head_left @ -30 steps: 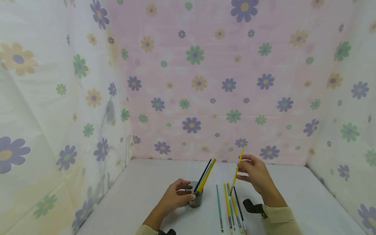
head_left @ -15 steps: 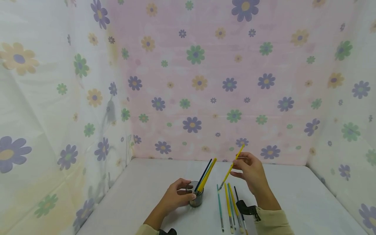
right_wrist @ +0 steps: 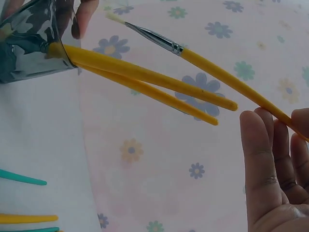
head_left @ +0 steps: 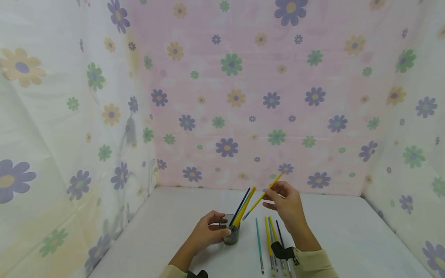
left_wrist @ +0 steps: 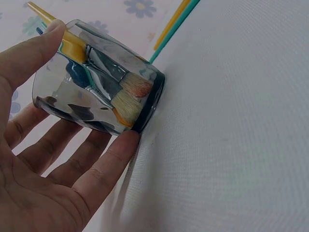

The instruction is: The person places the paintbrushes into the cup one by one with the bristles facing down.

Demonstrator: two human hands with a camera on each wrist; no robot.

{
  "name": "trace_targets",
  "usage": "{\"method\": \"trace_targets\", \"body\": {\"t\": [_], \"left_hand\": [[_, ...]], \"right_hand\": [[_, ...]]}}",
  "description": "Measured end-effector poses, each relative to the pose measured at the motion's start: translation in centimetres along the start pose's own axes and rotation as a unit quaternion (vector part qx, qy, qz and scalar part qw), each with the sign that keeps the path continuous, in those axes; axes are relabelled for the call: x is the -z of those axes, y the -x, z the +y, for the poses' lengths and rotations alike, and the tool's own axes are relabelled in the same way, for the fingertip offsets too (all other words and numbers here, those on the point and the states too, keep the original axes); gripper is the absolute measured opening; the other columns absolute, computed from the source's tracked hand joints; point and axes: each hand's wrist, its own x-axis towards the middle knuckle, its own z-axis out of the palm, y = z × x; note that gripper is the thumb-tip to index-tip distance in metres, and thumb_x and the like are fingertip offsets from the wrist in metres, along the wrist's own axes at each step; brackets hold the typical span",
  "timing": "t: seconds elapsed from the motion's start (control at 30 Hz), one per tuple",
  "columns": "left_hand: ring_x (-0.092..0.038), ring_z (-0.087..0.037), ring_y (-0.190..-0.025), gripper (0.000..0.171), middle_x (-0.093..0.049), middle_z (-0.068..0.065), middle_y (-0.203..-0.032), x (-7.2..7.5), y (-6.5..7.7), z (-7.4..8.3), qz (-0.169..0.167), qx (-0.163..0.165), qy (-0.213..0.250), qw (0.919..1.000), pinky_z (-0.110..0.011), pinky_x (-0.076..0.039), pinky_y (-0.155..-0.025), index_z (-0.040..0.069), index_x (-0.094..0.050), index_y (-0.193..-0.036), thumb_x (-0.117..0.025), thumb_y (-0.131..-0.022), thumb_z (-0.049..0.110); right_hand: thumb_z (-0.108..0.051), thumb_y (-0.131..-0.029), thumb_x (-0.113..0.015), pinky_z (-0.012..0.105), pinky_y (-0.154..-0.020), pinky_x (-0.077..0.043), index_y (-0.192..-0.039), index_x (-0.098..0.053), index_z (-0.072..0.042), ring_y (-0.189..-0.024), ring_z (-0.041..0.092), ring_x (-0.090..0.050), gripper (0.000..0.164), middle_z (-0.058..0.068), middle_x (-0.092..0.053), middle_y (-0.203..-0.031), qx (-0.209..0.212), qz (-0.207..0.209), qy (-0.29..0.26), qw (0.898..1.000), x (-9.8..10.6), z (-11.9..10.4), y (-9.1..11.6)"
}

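Note:
My left hand (head_left: 207, 233) holds a clear dark-tinted glass (left_wrist: 55, 92) on the table, thumb on one side and fingers curled round the other. Several paintbrushes (head_left: 244, 208) lean in the glass, bristles down; yellow, dark blue and teal handles stick out. In my right hand (head_left: 286, 204), a yellow paintbrush (right_wrist: 222, 77) is pinched by its handle between thumb and fingers. It slants with its pale bristles down and to the left, just right of the glass and apart from it. The right wrist view shows its metal ferrule near the handles in the glass.
On the table (head_left: 333, 224) right of the glass lies a row of paintbrushes, among them a teal paintbrush (head_left: 259, 245) and a yellow paintbrush (head_left: 268, 239). My right wrist strap (head_left: 282, 251) covers part of the row. Flowered cloth (head_left: 250, 85) hangs behind and at both sides.
My right hand has moved left toward the glass with the yellow paintbrush, which has tilted from nearly upright to a slant. The left hand and glass have stayed in place.

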Motion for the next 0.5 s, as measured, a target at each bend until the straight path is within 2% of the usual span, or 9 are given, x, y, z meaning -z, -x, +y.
{"method": "trace_targets", "body": {"t": [0.23,0.5], "left_hand": [[-0.067,-0.027,-0.12,0.067,-0.06,-0.02,-0.142,0.0,0.0,0.1,-0.003,-0.005,0.004,1.0,-0.042,-0.064,-0.084,0.008,-0.054,-0.142,-0.086,-0.086,0.029],[-0.067,-0.028,-0.121,0.068,-0.06,-0.019,-0.142,-0.1,0.1,0.1,0.0,-0.001,0.001,1.0,-0.044,-0.064,-0.083,0.008,-0.055,-0.141,-0.087,-0.085,0.031]], "right_hand": [[-0.013,-0.1,-0.07,0.04,-0.08,-0.065,-0.116,-0.061,-0.005,-0.101,0.035,-0.075,0.021,0.02,-0.066,-0.115,0.011,-0.011,0.005,1.0,-1.4,0.5,0.2],[-0.013,-0.098,-0.072,0.039,-0.079,-0.065,-0.118,-0.061,-0.002,-0.097,0.028,-0.074,0.025,0.022,-0.067,-0.115,-0.002,-0.028,0.008,1.0,-2.7,1.5,0.5]]}}
